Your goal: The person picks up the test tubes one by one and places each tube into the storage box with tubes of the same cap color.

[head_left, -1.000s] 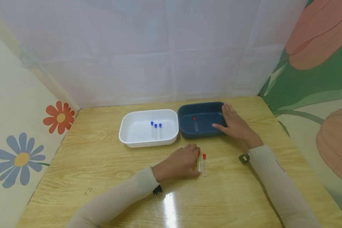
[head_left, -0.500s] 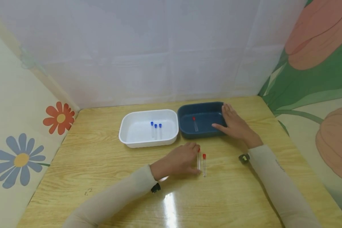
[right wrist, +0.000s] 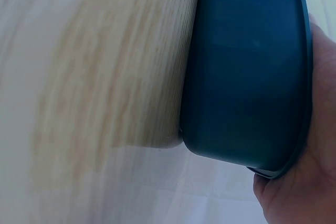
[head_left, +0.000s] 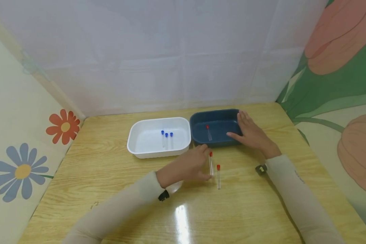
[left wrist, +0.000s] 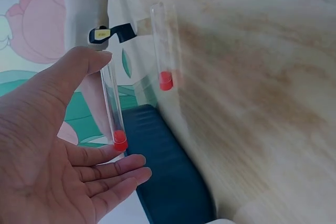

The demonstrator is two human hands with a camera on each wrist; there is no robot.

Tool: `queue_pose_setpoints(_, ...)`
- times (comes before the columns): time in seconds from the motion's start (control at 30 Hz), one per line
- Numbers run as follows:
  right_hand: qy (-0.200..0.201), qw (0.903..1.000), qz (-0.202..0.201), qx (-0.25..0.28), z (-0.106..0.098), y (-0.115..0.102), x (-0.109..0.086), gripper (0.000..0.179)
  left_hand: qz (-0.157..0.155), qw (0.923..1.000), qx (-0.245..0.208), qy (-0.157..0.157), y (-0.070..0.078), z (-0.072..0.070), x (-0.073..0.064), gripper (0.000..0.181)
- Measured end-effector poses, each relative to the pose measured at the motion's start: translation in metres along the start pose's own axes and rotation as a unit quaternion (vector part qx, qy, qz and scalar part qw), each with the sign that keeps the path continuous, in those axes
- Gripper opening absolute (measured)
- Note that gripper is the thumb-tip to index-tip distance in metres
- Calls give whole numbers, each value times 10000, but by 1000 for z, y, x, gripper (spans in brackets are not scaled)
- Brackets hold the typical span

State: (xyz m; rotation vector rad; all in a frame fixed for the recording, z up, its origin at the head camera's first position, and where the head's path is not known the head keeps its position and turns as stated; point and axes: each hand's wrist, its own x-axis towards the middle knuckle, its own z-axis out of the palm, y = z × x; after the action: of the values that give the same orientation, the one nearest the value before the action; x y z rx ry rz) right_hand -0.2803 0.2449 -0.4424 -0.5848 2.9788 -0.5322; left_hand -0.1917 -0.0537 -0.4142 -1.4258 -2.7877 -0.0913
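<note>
My left hand (head_left: 189,166) pinches a red-capped test tube (left wrist: 114,98) lengthwise, with the thumb at its clear end and a forefinger at the cap. The other fingers stretch out loosely. A second red-capped test tube (head_left: 218,176) lies on the table just to the right. My right hand (head_left: 253,134) holds the right end of the dark blue tray (head_left: 198,144), its thumb over the rim. One red-capped tube (head_left: 209,133) lies inside that tray. The right wrist view shows the tray's outer wall (right wrist: 241,77) against the palm.
Touching the blue tray's left side stands a white tray (head_left: 137,153) with three blue-capped tubes (head_left: 166,139) in it. A pale cloth (head_left: 140,67) hangs behind the wooden table (head_left: 109,189). Flower-painted panels (head_left: 21,135) flank both sides.
My left hand has lifted the red-capped test tube from beside the other one and moved it slightly away from me, toward the blue tray. The right hand stays on the tray.
</note>
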Motion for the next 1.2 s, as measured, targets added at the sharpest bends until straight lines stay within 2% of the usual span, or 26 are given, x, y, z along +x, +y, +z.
queue_pose_setpoints(0.2, 12, 10000, -6, 22, 0, -1, -1, 105, -99, 9999, 121, -13, -2, -8, 1, 91)
queue_pose_setpoints(0.5, 16, 10000, -29, -11, 1, 2, 0, 105, -38, 9999, 106, 30, -5, -15, 6, 91)
queue_pose_setpoints(0.83, 53, 10000, -79, -15, 0, 1, 2, 106, -42, 9999, 94, -57, -15, -29, 17, 89)
queue_pose_setpoints(1.2, 55, 9999, -84, -38, 0, 1, 2, 106, -190, 9998, 21, -65, -28, -33, 30, 91)
